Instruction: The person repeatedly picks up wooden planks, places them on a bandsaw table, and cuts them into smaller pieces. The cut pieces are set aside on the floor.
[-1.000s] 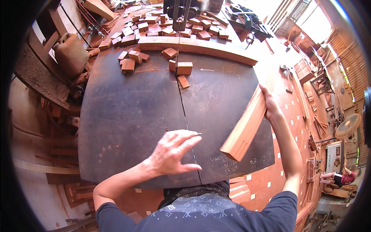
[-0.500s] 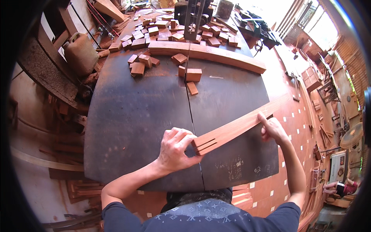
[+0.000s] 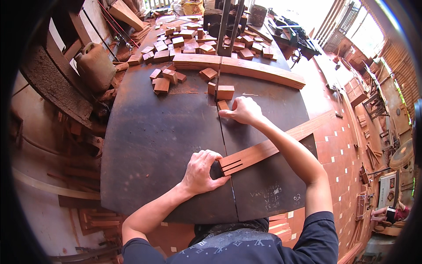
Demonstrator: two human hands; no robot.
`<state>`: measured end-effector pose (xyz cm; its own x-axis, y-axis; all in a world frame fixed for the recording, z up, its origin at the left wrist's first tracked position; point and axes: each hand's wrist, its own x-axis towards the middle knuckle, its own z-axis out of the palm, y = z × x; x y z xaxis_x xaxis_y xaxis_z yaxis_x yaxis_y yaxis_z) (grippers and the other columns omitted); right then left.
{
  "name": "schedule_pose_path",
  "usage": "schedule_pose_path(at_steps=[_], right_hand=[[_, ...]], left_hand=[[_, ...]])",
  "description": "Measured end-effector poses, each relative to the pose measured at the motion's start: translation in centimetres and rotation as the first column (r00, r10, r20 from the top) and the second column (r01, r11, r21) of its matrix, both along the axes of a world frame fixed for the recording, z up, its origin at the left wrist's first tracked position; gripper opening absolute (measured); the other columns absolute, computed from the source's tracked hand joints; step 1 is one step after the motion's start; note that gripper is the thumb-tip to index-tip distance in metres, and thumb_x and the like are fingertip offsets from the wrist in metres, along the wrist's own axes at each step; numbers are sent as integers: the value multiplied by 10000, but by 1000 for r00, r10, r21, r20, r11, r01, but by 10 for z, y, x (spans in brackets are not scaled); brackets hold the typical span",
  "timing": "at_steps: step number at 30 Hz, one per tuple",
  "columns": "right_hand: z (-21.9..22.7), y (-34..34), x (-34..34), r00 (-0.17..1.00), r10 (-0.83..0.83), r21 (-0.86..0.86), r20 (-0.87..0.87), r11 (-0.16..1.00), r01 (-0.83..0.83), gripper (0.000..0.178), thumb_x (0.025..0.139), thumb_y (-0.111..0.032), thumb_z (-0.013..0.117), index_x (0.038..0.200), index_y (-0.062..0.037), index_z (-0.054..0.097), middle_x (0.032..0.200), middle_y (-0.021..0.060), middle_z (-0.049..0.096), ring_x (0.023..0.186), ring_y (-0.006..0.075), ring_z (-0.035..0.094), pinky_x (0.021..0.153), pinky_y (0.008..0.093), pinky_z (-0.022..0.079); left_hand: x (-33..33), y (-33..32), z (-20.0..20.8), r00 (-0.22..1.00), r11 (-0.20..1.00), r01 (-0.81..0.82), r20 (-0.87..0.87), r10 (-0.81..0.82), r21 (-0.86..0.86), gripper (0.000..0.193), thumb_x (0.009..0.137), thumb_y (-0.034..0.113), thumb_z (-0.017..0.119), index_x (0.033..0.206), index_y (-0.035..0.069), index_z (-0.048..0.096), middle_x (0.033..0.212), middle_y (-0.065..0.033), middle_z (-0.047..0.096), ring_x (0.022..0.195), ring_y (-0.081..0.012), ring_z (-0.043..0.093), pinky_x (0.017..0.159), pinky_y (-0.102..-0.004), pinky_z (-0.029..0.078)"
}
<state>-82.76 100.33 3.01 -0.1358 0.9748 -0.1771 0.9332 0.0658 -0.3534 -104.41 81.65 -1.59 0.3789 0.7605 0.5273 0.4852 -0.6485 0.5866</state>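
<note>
My left hand [image 3: 202, 172] grips the near end of a long reddish wooden board [image 3: 259, 152], thumb on one edge and fingers on the other. Narrow parallel slots are cut into that end. The board slants across the dark metal saw table [image 3: 167, 132], its far end reaching past the right edge under my right forearm. Farther up, my right hand [image 3: 246, 110] is beside a small wooden block [image 3: 223, 105], thumb stretched toward it and the other fingers curled. Whether it touches the block I cannot tell. Another block [image 3: 226, 92] stands just beyond, near the thin upright saw blade [image 3: 217, 83].
A thick wooden beam [image 3: 259, 72] lies across the table behind the blade. Many cut blocks [image 3: 189, 42] are scattered beyond it, a few [image 3: 162, 84] in front. A plastic jug [image 3: 94, 66] stands at left. A person [image 3: 391, 214] is far off at lower right.
My right hand has let go of the board's far end and moved up and left to the small block. My left hand keeps its grip. The view has shifted slightly.
</note>
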Motion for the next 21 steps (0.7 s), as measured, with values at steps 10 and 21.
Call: schedule_pose_path(at_steps=[10,21], right_hand=[[55,28,59,946,-119,-30,-302,993,116,491,911,-488,771,830,-4,795,740,75,769,637,145,733,635,313,600],[22,-63,153,943,35,561,-331,811,167,548,945,-476,834,1177,17,785,1095,177,809,1041,302,772,934,415,598]], left_hand=[[0,-1,-2,997,999,32,70,-31,-11,585,721,236,956,1179,80,627,1073,-92,701,969,-295,690,860,-402,507],[-7,33,-8,987,992,-128,100,127,2,415,785,109,914,1118,97,667,1221,-148,746,1138,-363,720,953,-466,556]])
